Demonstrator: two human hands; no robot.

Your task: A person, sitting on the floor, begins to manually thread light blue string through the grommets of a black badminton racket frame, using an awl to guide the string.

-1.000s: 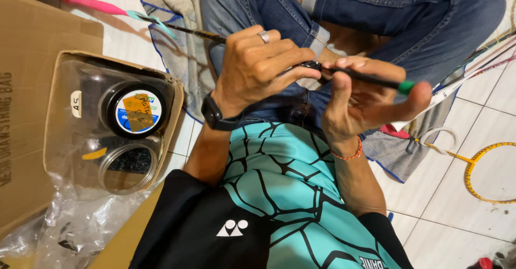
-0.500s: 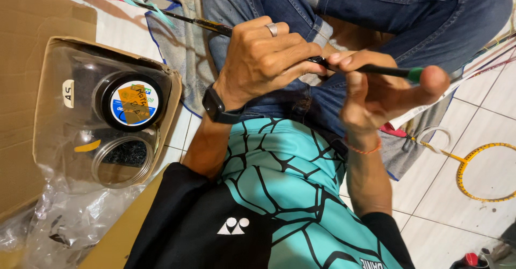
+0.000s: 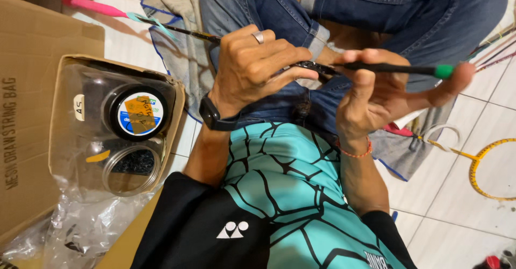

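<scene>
The left hand [image 3: 258, 70] has its fingers clamped on a dark racket shaft [image 3: 309, 67], bracing it over the jeans [image 3: 376, 11] so it stays steady. Just right of the shaft, the right hand [image 3: 371, 94] pinches a green-tipped tool [image 3: 398, 69], fingers together, its point meeting the shaft. Well left of the shaft, a box [image 3: 54, 113] holds a string reel [image 3: 138, 113].
</scene>
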